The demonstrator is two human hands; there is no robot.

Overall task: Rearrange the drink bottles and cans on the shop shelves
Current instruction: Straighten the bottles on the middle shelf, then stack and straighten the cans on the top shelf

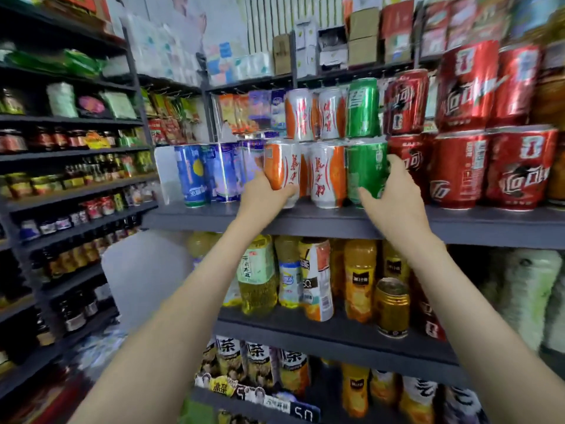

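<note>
Left hand (263, 194) clasped round the lower part of an orange can (279, 166), thumb across its front, the other fingers out of sight behind it. Right hand (389, 198) curled round a green can (365, 171), thumb on the front, fingers (399, 165) pushed in at its far side, against the red cans (452, 169) just to the right. Between the two hands a middle can (327, 175), touched by neither. Both held cans upright, long axis vertical, seemingly resting on the grey shelf (305, 220) near its front edge, straight ahead of each palm and a little above the wrist. Left of the left hand, blue cans (192, 175). Above both hands, an upper tier of cans (362, 108) stacked on the lower ones. Most likely a pull toward the body or a slide sideways for each can, each hand already on its own; care needed because of the tier on top. Below the wrists, under the shelf, drink bottles (360, 280) in a row.
</note>
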